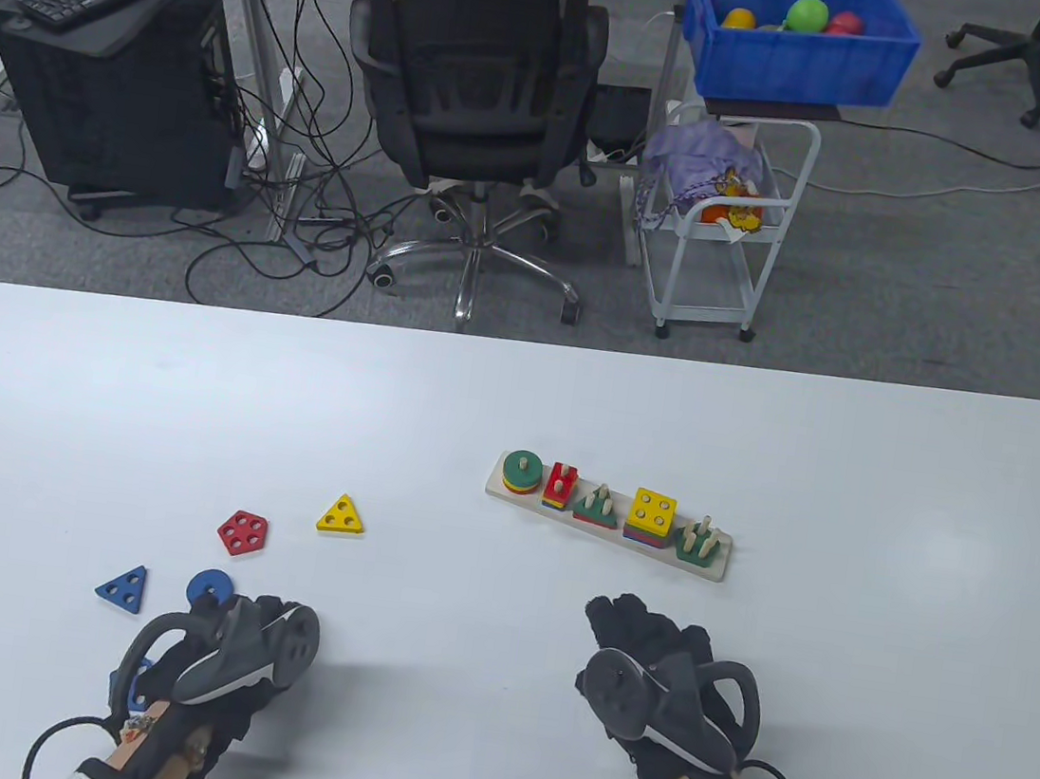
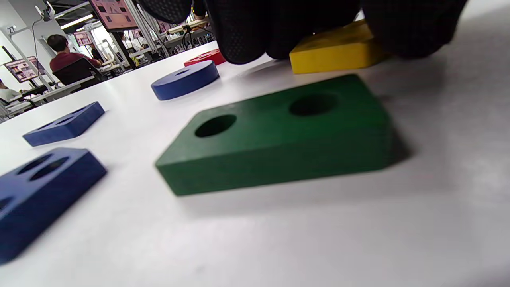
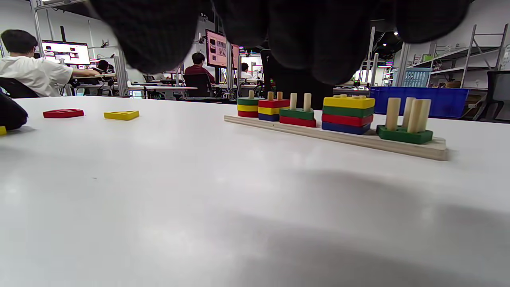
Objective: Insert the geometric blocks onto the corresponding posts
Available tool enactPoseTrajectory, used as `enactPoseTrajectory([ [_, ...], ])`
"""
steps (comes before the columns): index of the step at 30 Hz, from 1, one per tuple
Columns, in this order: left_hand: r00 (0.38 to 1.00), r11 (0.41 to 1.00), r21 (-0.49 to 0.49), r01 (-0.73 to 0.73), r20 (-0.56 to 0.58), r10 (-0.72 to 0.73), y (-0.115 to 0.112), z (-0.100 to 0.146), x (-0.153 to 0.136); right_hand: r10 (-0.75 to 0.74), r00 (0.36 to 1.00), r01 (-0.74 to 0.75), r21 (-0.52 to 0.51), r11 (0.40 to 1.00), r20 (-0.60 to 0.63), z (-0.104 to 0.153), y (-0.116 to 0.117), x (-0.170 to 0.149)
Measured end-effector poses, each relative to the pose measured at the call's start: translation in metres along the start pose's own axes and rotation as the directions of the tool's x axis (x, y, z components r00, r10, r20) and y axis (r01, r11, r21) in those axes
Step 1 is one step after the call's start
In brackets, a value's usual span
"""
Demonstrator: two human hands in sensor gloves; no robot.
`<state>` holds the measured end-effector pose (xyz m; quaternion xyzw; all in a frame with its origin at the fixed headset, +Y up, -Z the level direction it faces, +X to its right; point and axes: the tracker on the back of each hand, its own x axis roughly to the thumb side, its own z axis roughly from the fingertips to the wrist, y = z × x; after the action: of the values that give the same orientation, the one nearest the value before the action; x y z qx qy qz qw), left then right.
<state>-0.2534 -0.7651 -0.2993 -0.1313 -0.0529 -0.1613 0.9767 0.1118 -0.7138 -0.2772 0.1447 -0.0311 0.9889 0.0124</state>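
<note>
Seemingly mid-pickup: left hand [image 1: 240, 659], grip untellable, hovers over green block [image 2: 279, 131]. Right hand [image 1: 659, 681] rests open. Next, carry toward post board [image 1: 609, 516] at two o'clock.

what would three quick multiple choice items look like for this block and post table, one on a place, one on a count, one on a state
1. Where does the red pentagon block lie?
A. left of the yellow triangle block
B. on the wooden post board
C. under the right hand

2. How many blocks sit on the five-post group at the board's right end?
A. none
B. one
C. four

3. What is the right hand doing?
A. pinching a block
B. holding nothing, near the bare table
C. gripping a post

Answers: 1 A, the table view shows it loose on the table left of the triangle. 2 B, only the green pentagon block sits there. 3 B, no block shows under its fingers.
</note>
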Motion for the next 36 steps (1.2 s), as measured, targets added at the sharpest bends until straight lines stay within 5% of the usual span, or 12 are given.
enactPoseTrajectory([
  [9,1.0,0.998,0.06,-0.006,0.019,0.005,0.005,0.0,0.008,0.006,1.0,-0.007,0.009,1.0,0.028,-0.001,0.003,0.009],
  [14,0.953,0.945,0.15,-0.291,0.136,0.272,0.037,0.013,0.014,-0.033,0.996,0.035,-0.025,0.999,0.088,0.001,0.002,0.022],
  [16,0.863,0.865,0.124,-0.486,0.223,0.453,0.049,0.017,0.022,-0.073,0.989,0.081,-0.058,0.995,0.129,0.003,0.0,0.028],
  [18,0.706,0.735,0.031,-0.677,0.311,0.637,0.059,0.02,0.032,-0.146,0.969,0.169,-0.104,0.98,0.199,0.006,-0.004,0.037],
  [20,0.452,0.523,-0.133,-0.842,0.353,0.819,0.066,0.022,0.046,-0.23,0.931,0.277,-0.139,0.951,0.282,0.011,-0.008,0.046],
  [23,0.119,0.224,-0.358,-0.906,0.294,0.949,0.07,0.023,0.065,-0.306,0.88,0.399,-0.217,0.891,0.364,0.018,-0.014,0.06],
  [25,0.015,0.122,-0.422,-0.898,0.25,0.968,0.069,0.022,0.072,-0.318,0.868,0.429,-0.256,0.866,0.381,0.021,-0.017,0.064],
  [33,-0.073,0.015,-0.516,-0.856,0.15,0.986,0.054,0.018,0.087,-0.311,0.87,0.441,-0.323,0.837,0.382,0.022,-0.018,0.07],
  [36,-0.069,0.019,-0.533,-0.846,0.144,0.987,0.05,0.017,0.09,-0.345,0.861,0.466,-0.306,0.83,0.374,0.02,-0.017,0.067],
])
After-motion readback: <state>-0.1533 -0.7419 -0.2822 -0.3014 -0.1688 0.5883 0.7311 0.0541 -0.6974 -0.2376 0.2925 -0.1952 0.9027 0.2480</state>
